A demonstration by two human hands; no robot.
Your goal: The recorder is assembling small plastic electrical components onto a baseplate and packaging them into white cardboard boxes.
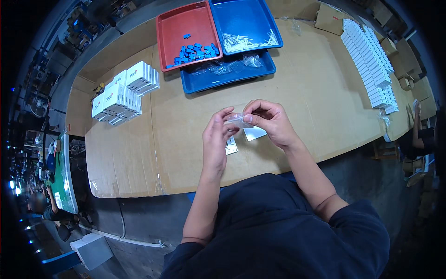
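A small clear plastic bag (236, 121) is pinched between the thumb and fingertips of my right hand (275, 123). Around the bag's other end, the fingers of my left hand (216, 142) are curved and spread apart; whether they touch the film is hard to make out. Beneath my hands, on the cardboard-covered table, lie a white flat piece (254, 133) by my right hand and a white plate with dark marks (231, 146), partly hidden by my left hand.
Beyond my hands stand a red tray (188, 28) of blue parts, a blue tray (246, 23) of white slim pieces, and a lower blue tray (227, 81) with clear bags. White boxes (123, 95) are stacked at left, and a long row (369, 60) lines the right. Cardboard walls edge the table.
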